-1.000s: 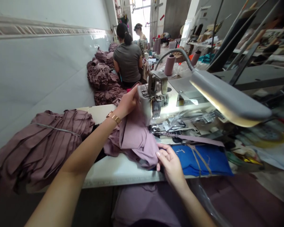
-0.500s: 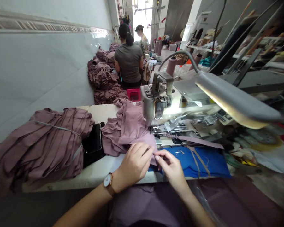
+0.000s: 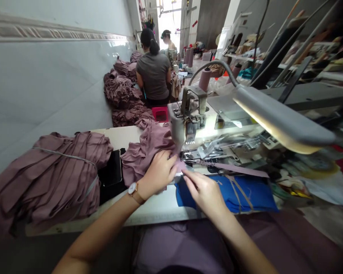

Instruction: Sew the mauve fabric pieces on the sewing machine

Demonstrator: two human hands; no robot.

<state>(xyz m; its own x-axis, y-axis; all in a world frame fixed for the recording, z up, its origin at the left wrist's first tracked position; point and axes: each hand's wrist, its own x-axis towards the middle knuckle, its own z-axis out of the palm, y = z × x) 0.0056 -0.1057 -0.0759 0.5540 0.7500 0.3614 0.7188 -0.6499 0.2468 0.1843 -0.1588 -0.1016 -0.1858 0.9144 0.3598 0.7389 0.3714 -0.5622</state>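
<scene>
Mauve fabric (image 3: 148, 146) lies bunched on the sewing machine table, its edge running to the needle area under the machine head (image 3: 178, 121). My left hand (image 3: 160, 171), with a watch (image 3: 133, 189) on the wrist, rests over this fabric and grips it, fingers bent close to the presser foot. Just right of it, my right hand (image 3: 204, 190) has thumb and forefinger closed at the fabric's front edge. A narrow mauve strip (image 3: 240, 169) leads from the right into the metal guide (image 3: 193, 160). Part of the fabric is hidden beneath my left hand.
A tied mauve fabric bundle (image 3: 65, 167) and a black phone (image 3: 111, 167) lie at left. Blue cloth (image 3: 240, 194) sits by my right hand. A lamp (image 3: 282, 118) overhangs the right side. Ahead, a person (image 3: 153, 74) sits beside fabric heaps (image 3: 121, 91).
Both hands have moved forward, the left one to beside the presser foot. The fabric's front edge has shifted toward the needle, uncovering more table and blue cloth.
</scene>
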